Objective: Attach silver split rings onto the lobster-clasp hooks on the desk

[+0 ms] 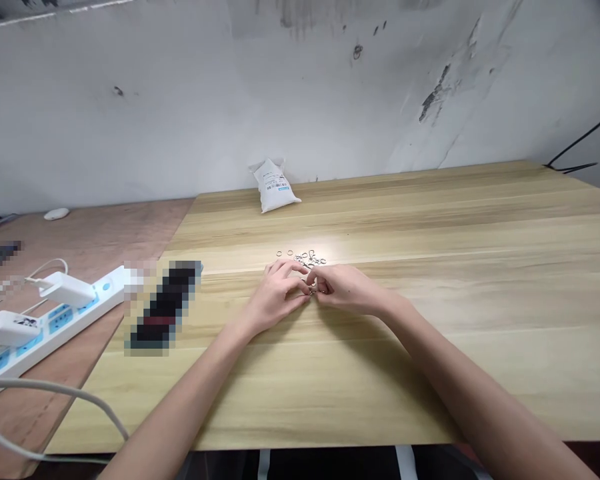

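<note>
My left hand [275, 297] and my right hand [345, 288] meet at the middle of the light wooden table [430, 320], fingertips pinched together on a small metal ring [312, 288]. Both rest on the tabletop. Just beyond the fingers lies a loose scatter of several small metal rings [305, 257]. What exactly sits between the fingertips is too small to make out beyond a glint of metal.
A small white printed bag [275, 187] stands by the wall at the back. To the left a white and blue power strip [55, 313] with plugged chargers and cables lies on a brown board. A dark blurred object [163, 307] sits at the table's left edge.
</note>
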{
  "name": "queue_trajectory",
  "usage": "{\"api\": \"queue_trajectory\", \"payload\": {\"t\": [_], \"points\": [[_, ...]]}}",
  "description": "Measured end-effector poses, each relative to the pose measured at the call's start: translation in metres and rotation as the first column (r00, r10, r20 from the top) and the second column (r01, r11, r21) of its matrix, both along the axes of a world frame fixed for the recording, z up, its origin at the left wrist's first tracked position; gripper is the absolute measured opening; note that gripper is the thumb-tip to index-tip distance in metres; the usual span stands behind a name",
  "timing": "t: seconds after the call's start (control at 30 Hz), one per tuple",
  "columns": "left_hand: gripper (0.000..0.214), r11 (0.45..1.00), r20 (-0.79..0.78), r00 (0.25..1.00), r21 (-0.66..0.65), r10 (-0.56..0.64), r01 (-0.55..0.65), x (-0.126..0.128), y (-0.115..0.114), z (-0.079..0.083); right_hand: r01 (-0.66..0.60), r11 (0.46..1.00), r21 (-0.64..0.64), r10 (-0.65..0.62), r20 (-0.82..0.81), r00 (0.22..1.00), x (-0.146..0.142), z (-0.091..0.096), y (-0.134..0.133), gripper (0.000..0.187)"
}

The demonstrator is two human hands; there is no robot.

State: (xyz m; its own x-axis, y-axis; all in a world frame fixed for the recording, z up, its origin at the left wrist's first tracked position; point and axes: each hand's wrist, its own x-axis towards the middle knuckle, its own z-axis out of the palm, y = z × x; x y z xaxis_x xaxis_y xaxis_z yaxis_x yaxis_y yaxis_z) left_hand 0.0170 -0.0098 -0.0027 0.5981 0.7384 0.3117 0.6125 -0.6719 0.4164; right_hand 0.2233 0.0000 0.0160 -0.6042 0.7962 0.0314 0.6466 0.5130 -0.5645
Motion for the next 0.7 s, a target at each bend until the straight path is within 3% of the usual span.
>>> {"api": "queue_trajectory", "payload": {"t": [0.37, 0.53, 0.7], "points": [[0.010, 0.998, -0.068, 0.997, 0.058, 0.039, -0.035, 0.000, -0.001, 0.000, -0.027, 0.997, 0.066, 0.030, -0.038, 0.999, -0.001, -0.012, 0.005, 0.015], [0.013, 0.977, -0.126, 0.991, 0.211, 0.037, -0.009, 0.002, 0.000, -0.001, 0.001, 0.997, 0.075, 0.002, -0.044, 0.999, -0.002, -0.014, 0.004, 0.013], [0.013, 0.911, -0.119, 0.990, 0.412, 0.081, -0.025, 0.001, 0.001, 0.005, 0.024, 0.994, 0.108, -0.012, -0.111, 0.994, -0.004, -0.017, 0.006, 0.009]]}}
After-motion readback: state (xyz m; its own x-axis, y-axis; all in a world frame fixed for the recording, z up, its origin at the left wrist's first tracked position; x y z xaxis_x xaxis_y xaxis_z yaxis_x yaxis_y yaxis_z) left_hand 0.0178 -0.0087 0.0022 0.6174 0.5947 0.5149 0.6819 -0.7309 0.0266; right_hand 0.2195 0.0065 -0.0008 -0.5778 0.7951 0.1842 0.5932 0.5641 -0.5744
